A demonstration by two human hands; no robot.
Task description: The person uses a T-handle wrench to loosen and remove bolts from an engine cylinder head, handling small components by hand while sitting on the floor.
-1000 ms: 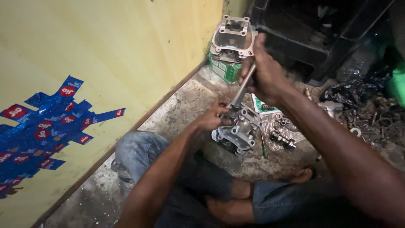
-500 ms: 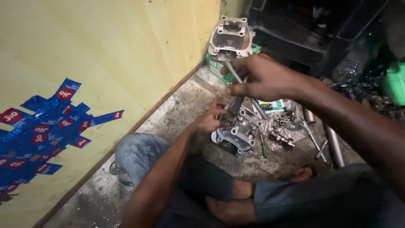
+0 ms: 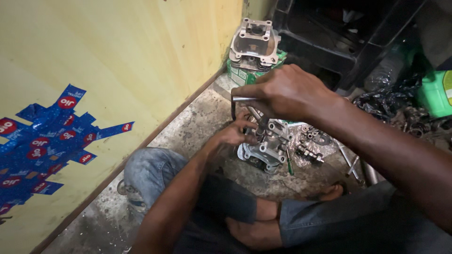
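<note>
While left hand [image 3: 231, 136] steadies ribbed alu cylinder head [image 3: 266, 146], right hand [image 3: 282, 91] grips L-shaped wrench [image 3: 241, 104].

engine head [image 3: 263, 150]: grey cast metal, on the concrete floor before you | bent metal wrench [image 3: 245, 106]: standing in its top

Count, head view:
- Hands: 2, left hand [image 3: 233, 135] and right hand [image 3: 282, 91].
- Bent metal wrench [image 3: 245, 100]: 1.
- Grey cast engine parts: 2, one on the floor [image 3: 264, 149], one atop a green box [image 3: 254, 40].
- Green box [image 3: 242, 75]: 1.
- Green container [image 3: 435, 94]: 1.
- Camshaft [image 3: 309, 153]: 1.
- Small loose parts: too jumbled to count.
</note>
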